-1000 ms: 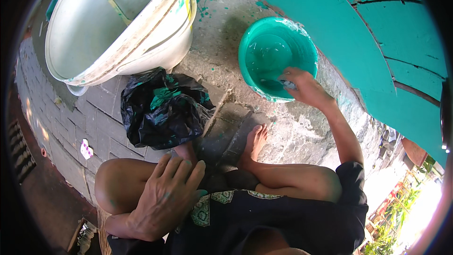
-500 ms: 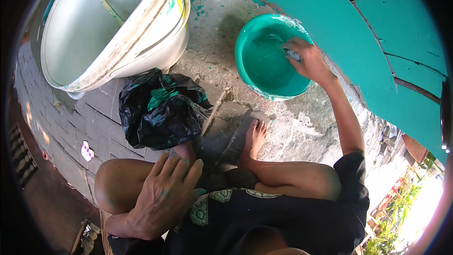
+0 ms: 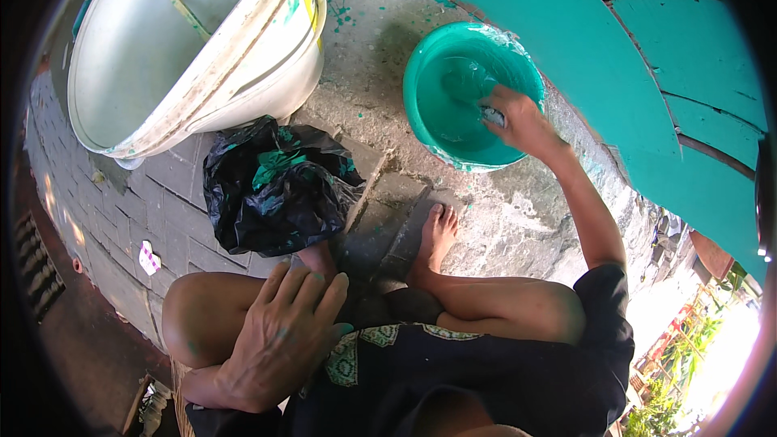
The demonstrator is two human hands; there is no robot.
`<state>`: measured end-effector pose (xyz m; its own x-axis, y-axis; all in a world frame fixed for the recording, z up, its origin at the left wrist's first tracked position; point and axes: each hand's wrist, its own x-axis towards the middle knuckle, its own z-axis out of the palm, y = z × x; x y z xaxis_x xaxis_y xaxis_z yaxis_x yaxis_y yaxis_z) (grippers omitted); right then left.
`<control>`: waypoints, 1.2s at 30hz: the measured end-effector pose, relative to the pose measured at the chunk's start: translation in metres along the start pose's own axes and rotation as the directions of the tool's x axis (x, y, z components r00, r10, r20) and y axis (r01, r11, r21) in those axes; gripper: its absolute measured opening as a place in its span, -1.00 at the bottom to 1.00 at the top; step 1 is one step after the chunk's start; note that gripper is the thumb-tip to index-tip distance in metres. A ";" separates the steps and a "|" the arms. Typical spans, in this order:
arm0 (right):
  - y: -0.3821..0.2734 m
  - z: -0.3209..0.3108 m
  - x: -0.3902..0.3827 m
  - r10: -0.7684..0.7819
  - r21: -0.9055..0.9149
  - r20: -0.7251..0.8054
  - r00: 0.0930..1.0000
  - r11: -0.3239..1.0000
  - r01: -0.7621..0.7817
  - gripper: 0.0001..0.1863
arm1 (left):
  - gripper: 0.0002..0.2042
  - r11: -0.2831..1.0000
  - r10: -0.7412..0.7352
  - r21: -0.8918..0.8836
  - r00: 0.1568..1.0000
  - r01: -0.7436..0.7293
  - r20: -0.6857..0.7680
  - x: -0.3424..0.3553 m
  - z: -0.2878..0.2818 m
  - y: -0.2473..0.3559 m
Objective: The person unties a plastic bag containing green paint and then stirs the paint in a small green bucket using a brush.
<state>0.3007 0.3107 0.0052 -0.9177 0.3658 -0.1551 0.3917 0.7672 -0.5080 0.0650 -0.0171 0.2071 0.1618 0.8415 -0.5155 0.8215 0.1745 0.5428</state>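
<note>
A teal basin [image 3: 414, 105] of matching teal paint stands on the concrete, with pale smears on its rim. Inside its right side, my right hand [image 3: 524, 123] is closed round a paintbrush [image 3: 493, 116]. Only a grey part shows clearly at my fingers; the paint-coated end blends into the paint. My left hand [image 3: 291, 332] hangs over my left knee, fingers stretched out, holding nothing, with teal stains on it. Ahead of that hand lies a crumpled black plastic bag [image 3: 267, 202] streaked with teal paint.
A large white tub [image 3: 235, 81] with a paint-marked stick [image 3: 191, 16] inside leans at the far left. Teal-painted boards [image 3: 583, 48] run along the right, close to the basin. My bare foot [image 3: 438, 236] rests below the basin. Grey paving [image 3: 178, 218] lies at left.
My right hand has shifted slightly left and down within the basin, the brush moving with it through the paint. My left hand stays in place.
</note>
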 end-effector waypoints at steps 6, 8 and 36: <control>-0.015 -0.002 -0.009 0.068 0.044 0.125 0.990 0.996 -0.074 -0.65 | -0.41 1.000 0.014 0.022 1.000 -0.014 -0.014 -0.004 0.001 0.000; -0.019 -0.002 -0.010 0.088 0.053 0.131 0.987 0.994 -0.096 -0.66 | -0.42 1.000 0.018 0.021 1.000 -0.017 -0.015 -0.003 0.001 -0.001; -0.023 0.010 0.019 0.043 -0.039 -0.013 0.999 0.998 -0.044 -0.66 | -0.45 0.998 0.054 0.031 0.998 -0.053 -0.029 -0.001 0.001 -0.001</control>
<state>0.2731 0.2945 0.0053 -0.8988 0.4057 -0.1659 0.4339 0.7705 -0.4669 0.0646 -0.0182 0.2064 0.1898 0.8641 -0.4662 0.8284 0.1139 0.5484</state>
